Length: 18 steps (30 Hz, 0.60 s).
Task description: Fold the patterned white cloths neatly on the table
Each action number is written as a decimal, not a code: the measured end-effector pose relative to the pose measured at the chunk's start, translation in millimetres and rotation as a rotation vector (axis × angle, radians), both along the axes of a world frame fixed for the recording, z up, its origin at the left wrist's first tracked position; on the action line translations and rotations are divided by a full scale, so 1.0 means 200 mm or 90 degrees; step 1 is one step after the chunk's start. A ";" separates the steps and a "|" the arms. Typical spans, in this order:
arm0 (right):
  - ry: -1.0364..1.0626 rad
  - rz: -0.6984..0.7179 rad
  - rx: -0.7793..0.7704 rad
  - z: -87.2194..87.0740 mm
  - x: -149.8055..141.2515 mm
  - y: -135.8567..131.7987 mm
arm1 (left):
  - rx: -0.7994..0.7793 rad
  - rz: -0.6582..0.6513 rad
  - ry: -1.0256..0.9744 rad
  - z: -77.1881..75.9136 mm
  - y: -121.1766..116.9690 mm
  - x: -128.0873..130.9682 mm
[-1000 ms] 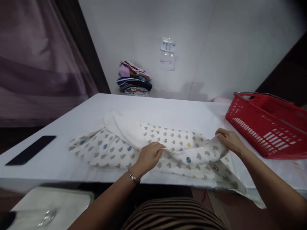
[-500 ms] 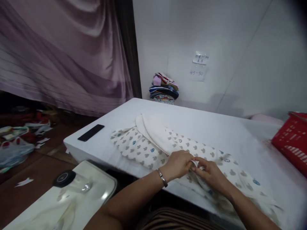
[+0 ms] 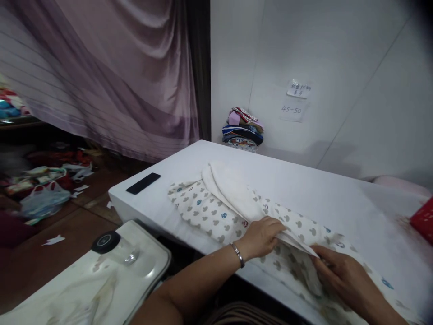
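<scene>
A white garment [image 3: 203,205] printed with grey and blue mushroom-like shapes lies spread along the near side of the white table [image 3: 291,176]. Its plain white edge runs between my two hands, pulled taut and lifted a little. My left hand [image 3: 264,234], with a metal bracelet at the wrist, is closed on that edge near the garment's middle. Farther right, my right hand [image 3: 345,275] pinches the same edge between thumb and fingers. Folds of the printed cloth hang below the stretch between them. The garment's full shape cannot be made out.
A black phone [image 3: 143,183] lies on the table's left corner. Below left, a glass jar with a black lid [image 3: 106,242] rests on a cream stool-like surface [image 3: 152,248]. Folded clothes [image 3: 242,131] are stacked by the wall. A red basket [image 3: 422,221] stands at right.
My hands were close together on the cloth; now the right hand has moved away to the right, stretching the white edge between them. The view has turned slightly right-to-left, shifting everything rightward.
</scene>
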State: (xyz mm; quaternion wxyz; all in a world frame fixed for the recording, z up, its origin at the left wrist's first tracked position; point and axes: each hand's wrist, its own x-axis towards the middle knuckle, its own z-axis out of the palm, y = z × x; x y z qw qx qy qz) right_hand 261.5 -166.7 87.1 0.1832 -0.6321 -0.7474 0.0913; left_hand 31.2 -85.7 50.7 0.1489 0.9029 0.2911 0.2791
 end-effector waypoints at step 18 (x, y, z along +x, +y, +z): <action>0.107 -0.148 -0.039 -0.16 0.40 -0.18 | 0.105 0.348 -0.126 -0.17 0.19 -0.37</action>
